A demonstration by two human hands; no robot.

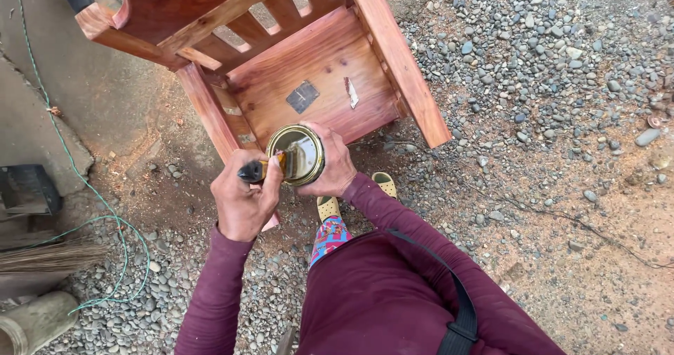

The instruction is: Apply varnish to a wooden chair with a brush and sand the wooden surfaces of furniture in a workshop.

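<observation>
The reddish wooden chair point(316, 67) stands on gravel; just before it the right hand point(330, 162) grips an open tin point(296, 154), which could tip and spill, while the left hand point(242, 197) clenches a dripping-prone brush point(267, 167) at its mouth

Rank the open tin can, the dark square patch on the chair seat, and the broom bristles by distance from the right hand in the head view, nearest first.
1. Open tin can: held in the right hand, touching it.
2. Dark square patch: on the wooden chair seat, just beyond the can.
3. Broom bristles: far off at the left edge.
</observation>
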